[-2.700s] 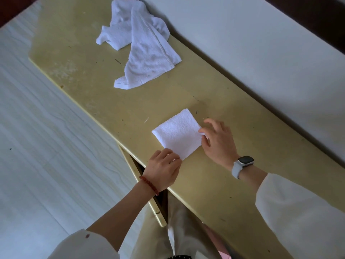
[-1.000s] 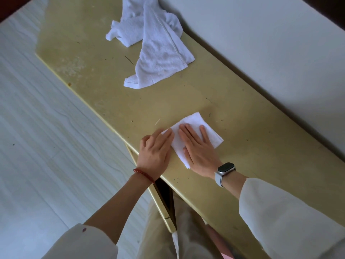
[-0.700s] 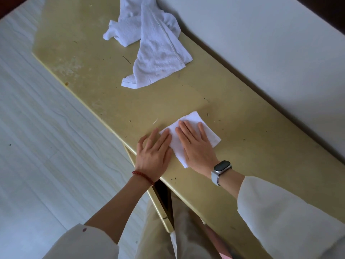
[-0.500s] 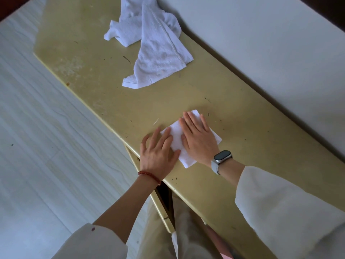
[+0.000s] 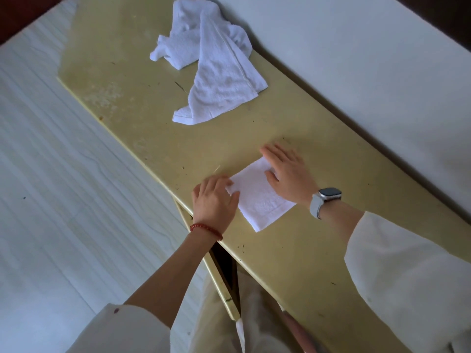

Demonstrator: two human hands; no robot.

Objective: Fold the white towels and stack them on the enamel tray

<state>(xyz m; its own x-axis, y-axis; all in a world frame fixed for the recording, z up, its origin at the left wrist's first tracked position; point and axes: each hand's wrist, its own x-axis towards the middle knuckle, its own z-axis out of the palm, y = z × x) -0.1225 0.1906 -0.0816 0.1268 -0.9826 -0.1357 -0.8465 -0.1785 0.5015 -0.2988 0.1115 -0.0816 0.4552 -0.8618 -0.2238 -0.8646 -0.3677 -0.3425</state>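
**Both hands flat on a folded towel**

We see a small folded towel [image 5: 257, 197] lying flat on the yellow table [image 5: 142, 103], close to its near edge. Our left hand [image 5: 215, 201] rests at the towel's left corner, fingers loosely bent over the edge; we cannot tell whether they pinch the cloth or only press on it. Our right hand [image 5: 289, 174] lies with straight fingers on the towel's far right side, the fingertips reaching past the cloth onto the table. The two hands sit apart, with bare towel showing between them.

Farther along the table, well apart from the folded piece, lies a heap of unfolded towels [image 5: 214, 62], crumpled and overlapping, touching the table's far edge by the white wall [image 5: 356, 59].

A red bead bracelet [image 5: 206, 231] circles the left wrist, and a watch [image 5: 325, 200] with a pale strap sits on the right. Both arms wear cream sleeves [image 5: 407, 276]. To the left of the table runs a pale, wood-grained floor [image 5: 63, 187].
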